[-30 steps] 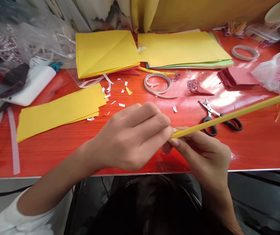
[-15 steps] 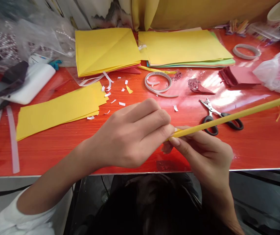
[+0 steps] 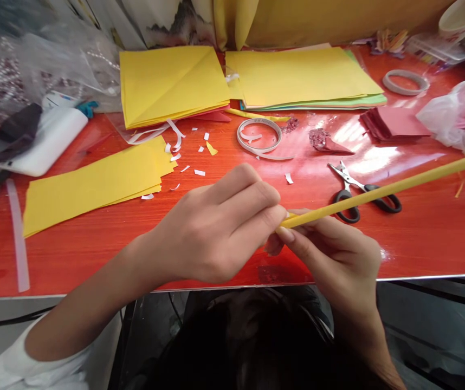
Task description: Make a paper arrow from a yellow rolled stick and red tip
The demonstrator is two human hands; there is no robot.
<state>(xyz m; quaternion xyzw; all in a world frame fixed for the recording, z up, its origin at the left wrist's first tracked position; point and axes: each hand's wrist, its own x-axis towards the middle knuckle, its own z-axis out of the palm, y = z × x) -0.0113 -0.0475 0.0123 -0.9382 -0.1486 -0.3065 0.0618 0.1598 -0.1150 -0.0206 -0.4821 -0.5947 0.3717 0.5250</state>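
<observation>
The rod [image 3: 419, 179] has its near end between the two hands above the table [image 3: 427, 238] and slants away between two and three o'clock, out of view at the edge. The right hand [image 3: 340, 252] pinches that end between thumb and forefinger. The left hand [image 3: 220, 227] meets it from nine o'clock, fingers bent; its fingertips are hidden behind the knuckles, so I cannot tell whether they grip anything.

Clock hours run from the rod's near end. Just past nine lie the strips [image 3: 94, 181], yellow and loosely stacked. Scraps [image 3: 199, 173] are scattered about ten, the left stack [image 3: 175, 81] sits near eleven, and the right stack [image 3: 305, 76] at twelve, with a tape roll [image 3: 259, 121] below the gap between them. A red cone [image 3: 336, 145] lies at one. The scissors [image 3: 348, 180], blades parted, lie between two and three, the rod passing in front of their handles.
</observation>
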